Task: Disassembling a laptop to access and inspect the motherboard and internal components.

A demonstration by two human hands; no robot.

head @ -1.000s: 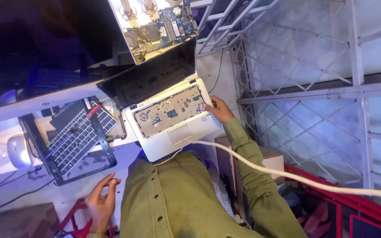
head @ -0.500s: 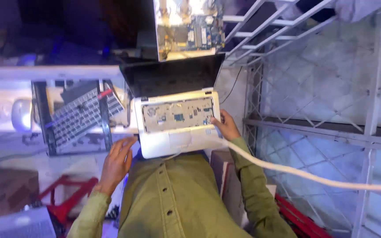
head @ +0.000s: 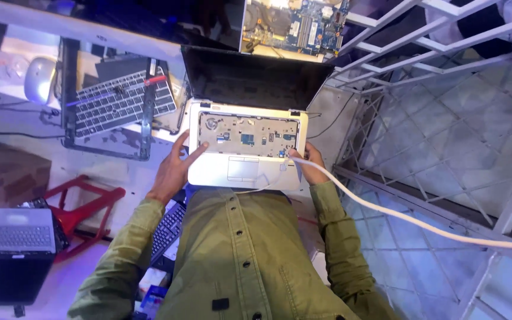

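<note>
A silver laptop [head: 245, 172] lies open in front of me with its keyboard taken out, so the boards inside the bay show, and its dark screen is tilted back. My left hand [head: 176, 166] rests on the laptop's left edge, fingers spread, thumb on the palm rest. My right hand [head: 308, 163] grips the laptop's right front corner. A thick white cable [head: 386, 210] runs across my right wrist toward the lower right.
A loose keyboard [head: 120, 101] lies in a black frame at the left. A bare circuit board [head: 291, 26] sits behind the screen. A cardboard box [head: 7, 172], a red stand [head: 84, 204] and a second open laptop [head: 10, 249] are lower left. Metal racking [head: 422, 106] stands at the right.
My left hand has come up from beside my lap onto the laptop's left edge. The view has swung so the laptop sits square in front of me. My right hand stays at its right corner.
</note>
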